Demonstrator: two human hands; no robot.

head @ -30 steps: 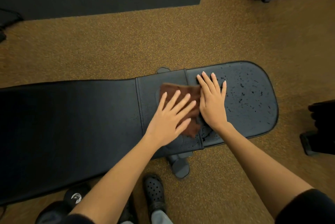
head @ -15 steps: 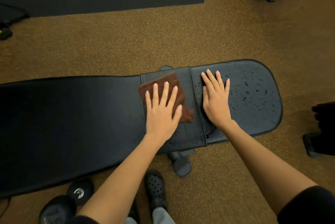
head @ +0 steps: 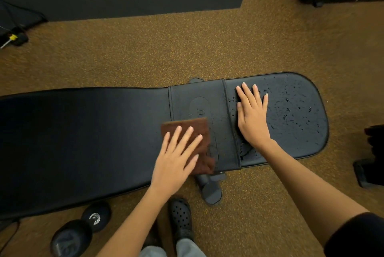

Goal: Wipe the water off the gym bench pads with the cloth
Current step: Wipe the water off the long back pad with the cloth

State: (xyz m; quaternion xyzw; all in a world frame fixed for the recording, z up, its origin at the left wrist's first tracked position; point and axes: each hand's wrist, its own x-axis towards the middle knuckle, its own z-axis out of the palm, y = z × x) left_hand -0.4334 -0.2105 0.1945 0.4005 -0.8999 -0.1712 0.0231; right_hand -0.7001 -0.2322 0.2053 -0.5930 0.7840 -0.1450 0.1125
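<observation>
Head view, left to right: the left hand (head: 173, 160), fingers spread flat, has dragged the brown cloth (head: 190, 142) from the middle pad's (head: 199, 98) far side to its near edge. The right hand (head: 252, 117) stays flat on the seat pad (head: 295, 115), whose droplets (head: 291, 109) remain, so I judge it next.

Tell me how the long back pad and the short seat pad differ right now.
The long back pad looks dry and smooth; the short seat pad is speckled with water drops. The back pad is far longer. The right hand rests flat on the seat pad; the left hand presses the cloth beside the back pad's end. Both are black.
</observation>
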